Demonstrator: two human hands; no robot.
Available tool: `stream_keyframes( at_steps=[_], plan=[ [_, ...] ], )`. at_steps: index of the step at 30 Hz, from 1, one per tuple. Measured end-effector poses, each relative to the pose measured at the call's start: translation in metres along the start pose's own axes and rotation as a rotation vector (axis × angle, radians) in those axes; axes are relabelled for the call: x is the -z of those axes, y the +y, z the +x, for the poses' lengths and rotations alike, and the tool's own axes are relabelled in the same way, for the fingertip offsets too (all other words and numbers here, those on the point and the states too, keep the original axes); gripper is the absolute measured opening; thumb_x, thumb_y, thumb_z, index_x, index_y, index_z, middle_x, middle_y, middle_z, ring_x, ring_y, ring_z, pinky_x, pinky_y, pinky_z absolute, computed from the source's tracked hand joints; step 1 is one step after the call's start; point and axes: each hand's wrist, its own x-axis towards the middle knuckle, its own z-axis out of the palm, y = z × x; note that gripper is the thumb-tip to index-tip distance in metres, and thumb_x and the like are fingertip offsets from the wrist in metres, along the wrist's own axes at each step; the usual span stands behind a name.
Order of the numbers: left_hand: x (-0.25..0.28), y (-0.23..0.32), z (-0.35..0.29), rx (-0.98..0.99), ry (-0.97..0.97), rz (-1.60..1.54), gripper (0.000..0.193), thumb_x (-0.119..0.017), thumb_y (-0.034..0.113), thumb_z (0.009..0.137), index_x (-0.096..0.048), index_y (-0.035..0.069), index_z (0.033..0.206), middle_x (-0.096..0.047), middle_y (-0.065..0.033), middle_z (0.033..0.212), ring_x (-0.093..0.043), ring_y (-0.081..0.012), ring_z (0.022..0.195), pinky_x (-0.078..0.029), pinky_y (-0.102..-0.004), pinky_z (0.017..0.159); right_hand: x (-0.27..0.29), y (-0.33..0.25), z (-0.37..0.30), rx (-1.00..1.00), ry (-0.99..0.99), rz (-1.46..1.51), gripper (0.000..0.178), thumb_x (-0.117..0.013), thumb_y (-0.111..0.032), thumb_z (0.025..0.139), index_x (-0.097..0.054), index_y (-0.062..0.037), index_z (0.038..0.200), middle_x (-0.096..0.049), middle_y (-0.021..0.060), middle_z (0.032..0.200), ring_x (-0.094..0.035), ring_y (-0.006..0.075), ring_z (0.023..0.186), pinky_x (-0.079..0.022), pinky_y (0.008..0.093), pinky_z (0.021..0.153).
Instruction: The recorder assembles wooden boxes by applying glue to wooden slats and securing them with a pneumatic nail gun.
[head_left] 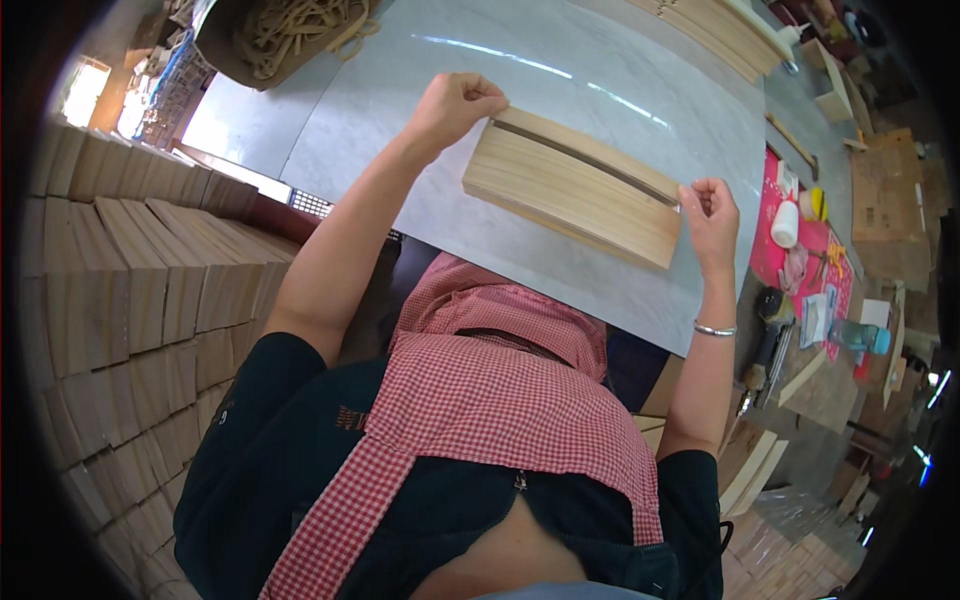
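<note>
Long pale wooden piece (575, 195) lies on the grey marbled tabletop (705, 115), set at a slant, w/ a dark slot running lengthwise along its upper face; can't tell if it's a hollow box or boards side by side. L hand (455, 112) is at the wooden piece's far-left corner: fingers curled, thumb & index tips drawn tog. right at the corner; can't tell if any wood is caught betw. them. R hand (712, 222) is at its right end, near the far corner, fingers bent, thumb & index tips tog. at the wood's edge; again can't tell if they grip or just touch. Metal bangle (715, 330) on the R wrist. Beyond & left of the wooden piece: a bin (228, 60) full of tan bands (300, 30). Well left & nearer the person: tall stacks of wood blocks (130, 270). Beyond & right of it: more wood strips (710, 35). Right of it, well apart: white bottle (785, 224), yellow roll (818, 204) & clear bottle w/ blue cap (860, 337). Red-check apron (520, 400) is on its near side.
</note>
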Motion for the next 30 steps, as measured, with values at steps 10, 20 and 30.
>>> stream_keyframes(
  at_steps=[10, 20, 30],
  plan=[
    [-0.006, -0.002, -0.006, 0.127, 0.056, -0.006, 0.019, -0.074, 0.014, 0.084, -0.078, -0.003, 0.093, -0.070, -0.0090, 0.081, -0.062, -0.0172, 0.075, -0.054, -0.0308, 0.072, -0.003, 0.002, -0.008, -0.125, 0.000, 0.000, 0.013, -0.072, -0.012, 0.090, -0.065, -0.0014, 0.090, -0.061, 0.0008, 0.077, -0.053, 0.0092, 0.067, -0.046, 0.0235, 0.063],
    [0.002, -0.013, -0.013, 0.083, 0.005, -0.137, 0.027, -0.072, 0.013, 0.086, -0.075, -0.006, 0.105, -0.074, -0.0149, 0.096, -0.067, -0.0188, 0.084, -0.055, -0.0273, 0.080, -0.007, 0.011, -0.019, -0.164, 0.103, -0.034, 0.016, -0.062, -0.012, 0.095, -0.070, 0.0017, 0.100, -0.068, 0.0047, 0.085, -0.058, 0.0129, 0.072, -0.049, 0.0252, 0.067],
    [-0.006, -0.002, -0.042, 0.155, 0.047, -0.192, 0.032, -0.062, 0.012, 0.094, -0.070, -0.012, 0.114, -0.072, -0.0196, 0.106, -0.068, -0.0234, 0.095, -0.056, -0.0294, 0.088, -0.010, 0.006, -0.057, -0.134, 0.180, -0.144, 0.019, -0.061, -0.007, 0.094, -0.070, 0.0014, 0.108, -0.069, 0.0091, 0.091, -0.060, 0.0168, 0.073, -0.050, 0.0295, 0.067]
  ],
)
